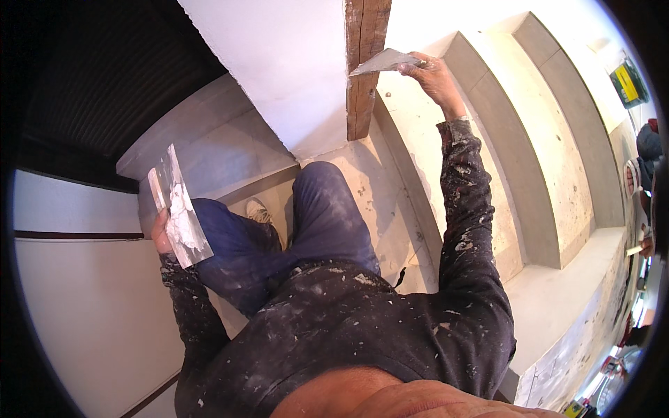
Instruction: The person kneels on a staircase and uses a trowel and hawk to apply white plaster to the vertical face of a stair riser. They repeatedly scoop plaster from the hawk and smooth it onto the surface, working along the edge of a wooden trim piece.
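My left hand [162, 233] is closed around a wide plastering blade [167, 167], held out over my left thigh. A lump of white plaster [182, 219] lies along its flat metal face. Up at the right, my right hand [435, 80] grips a putty knife [385, 61] with a broad, thin blade. The blade's tip lies across the wooden post [364, 104] at the end of the white wall [289, 76]; I cannot tell whether it touches the wood. The knife's handle is hidden in my fingers.
Pale stone steps [481, 90] with splashes on them climb on the right. A dark slatted panel [90, 83] stands at the far left, above a white surface [90, 299]. A green and yellow box [628, 82] and part of another person [648, 157] show at the right rim.
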Demonstrator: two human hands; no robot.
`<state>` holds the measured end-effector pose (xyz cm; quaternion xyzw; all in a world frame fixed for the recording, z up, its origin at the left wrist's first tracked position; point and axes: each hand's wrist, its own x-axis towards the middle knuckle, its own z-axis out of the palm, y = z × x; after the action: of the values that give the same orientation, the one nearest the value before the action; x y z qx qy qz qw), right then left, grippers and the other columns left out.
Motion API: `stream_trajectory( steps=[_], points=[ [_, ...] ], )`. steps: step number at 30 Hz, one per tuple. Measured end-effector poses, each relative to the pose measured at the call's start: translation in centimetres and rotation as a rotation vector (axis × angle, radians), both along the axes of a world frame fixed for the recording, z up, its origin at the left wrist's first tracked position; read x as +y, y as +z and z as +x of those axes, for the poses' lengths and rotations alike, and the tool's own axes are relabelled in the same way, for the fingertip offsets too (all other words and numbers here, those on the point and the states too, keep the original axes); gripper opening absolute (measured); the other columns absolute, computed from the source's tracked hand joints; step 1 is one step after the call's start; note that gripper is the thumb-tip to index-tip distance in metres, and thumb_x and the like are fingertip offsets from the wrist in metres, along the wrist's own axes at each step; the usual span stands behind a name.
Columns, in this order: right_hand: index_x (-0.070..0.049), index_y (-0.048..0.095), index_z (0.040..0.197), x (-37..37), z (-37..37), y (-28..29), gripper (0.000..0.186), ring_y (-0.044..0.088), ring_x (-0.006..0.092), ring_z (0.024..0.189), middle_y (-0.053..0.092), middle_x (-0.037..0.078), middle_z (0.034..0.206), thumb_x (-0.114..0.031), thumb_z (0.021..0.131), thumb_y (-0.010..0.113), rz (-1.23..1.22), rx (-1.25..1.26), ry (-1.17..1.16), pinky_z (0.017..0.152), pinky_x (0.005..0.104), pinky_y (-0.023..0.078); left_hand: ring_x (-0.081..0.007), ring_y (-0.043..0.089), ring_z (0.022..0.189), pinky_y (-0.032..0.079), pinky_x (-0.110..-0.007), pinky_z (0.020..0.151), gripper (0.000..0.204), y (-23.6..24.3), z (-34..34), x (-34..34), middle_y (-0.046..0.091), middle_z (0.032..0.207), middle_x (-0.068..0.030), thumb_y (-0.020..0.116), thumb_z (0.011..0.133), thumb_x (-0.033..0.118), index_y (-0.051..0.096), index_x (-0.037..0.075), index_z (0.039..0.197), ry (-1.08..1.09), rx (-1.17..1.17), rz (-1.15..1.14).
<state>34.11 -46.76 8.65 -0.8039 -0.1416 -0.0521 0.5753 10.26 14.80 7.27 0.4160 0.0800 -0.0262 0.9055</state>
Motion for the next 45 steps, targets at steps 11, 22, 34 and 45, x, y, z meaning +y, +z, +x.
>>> stream_trajectory(
  steps=[11,22,34,45],
  points=[
    [0.003,0.07,0.114,0.4,-0.2,-0.5,0.046,0.064,0.0154,0.095,0.072,0.009,0.098,-0.033,0.087,0.081,0.092,0.021,-0.037,0.091,0.0315,0.051,-0.0243,0.075,0.08,0.064,-0.037,0.07,0.041,0.3,-0.3,-0.2,0.074,0.1,-0.0159,0.056,0.1,0.028,0.06,-0.004,0.126,0.01,0.021,0.038],
    [0.0,0.072,0.111,0.8,-0.6,-0.8,0.042,0.064,0.0148,0.094,0.073,0.006,0.094,-0.035,0.089,0.079,0.141,-0.029,-0.039,0.088,0.0317,0.05,-0.0246,0.075,0.082,0.064,-0.037,0.072,0.041,-0.5,-0.4,0.9,0.074,0.102,-0.0165,0.056,0.1,0.029,0.06,-0.003,0.127,0.023,0.02,0.032],
    [-0.001,0.073,0.109,1.3,-1.3,-1.5,0.034,0.067,0.0164,0.096,0.075,0.008,0.097,-0.03,0.09,0.078,0.109,0.022,-0.057,0.088,0.0322,0.052,-0.0237,0.075,0.082,0.064,-0.037,0.072,0.04,-0.9,-0.3,1.3,0.074,0.101,-0.0151,0.056,0.1,0.027,0.06,-0.003,0.126,0.071,0.005,0.103],
    [0.0,0.074,0.109,1.4,-1.7,-1.4,0.036,0.064,0.0135,0.094,0.073,0.005,0.098,-0.029,0.088,0.081,0.137,0.038,-0.019,0.086,0.0286,0.05,-0.0227,0.074,0.082,0.063,-0.037,0.073,0.039,-0.1,-0.4,0.8,0.073,0.101,-0.0147,0.056,0.1,0.026,0.06,-0.003,0.127,0.043,0.025,0.055]
  ],
)
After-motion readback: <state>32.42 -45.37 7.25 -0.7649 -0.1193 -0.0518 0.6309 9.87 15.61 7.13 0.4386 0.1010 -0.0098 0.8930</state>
